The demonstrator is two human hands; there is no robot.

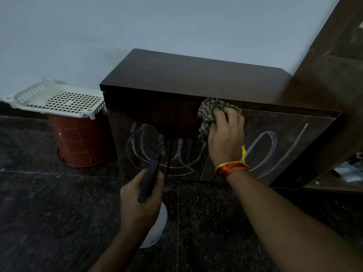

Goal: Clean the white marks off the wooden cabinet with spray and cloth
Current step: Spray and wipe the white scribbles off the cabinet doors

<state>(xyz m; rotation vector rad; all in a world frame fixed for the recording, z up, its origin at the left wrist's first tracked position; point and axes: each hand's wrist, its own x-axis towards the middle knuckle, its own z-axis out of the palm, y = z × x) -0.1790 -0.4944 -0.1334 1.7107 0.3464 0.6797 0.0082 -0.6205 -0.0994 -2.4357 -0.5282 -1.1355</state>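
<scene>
The right hand (pixel 225 138) has its grip clamped on a checked cloth (pixel 210 112), pressing it to the wooden cabinet (pixel 196 75) front above the white marks (pixel 265 146). The left hand (pixel 141 201) grips a white spray bottle (pixel 155 228). A white basket (pixel 57 99) sits atop a red bucket (pixel 78 142); contents hidden.

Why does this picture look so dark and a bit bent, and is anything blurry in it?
Head view: the light is dim and bluish, so the cabinet looks nearly black, though the white marks still show. The wide lens tilts and bows the cabinet's edges. The floor is smeared with blur; the right hand with the cloth and the left hand with the spray bottle look only slightly soft.
</scene>
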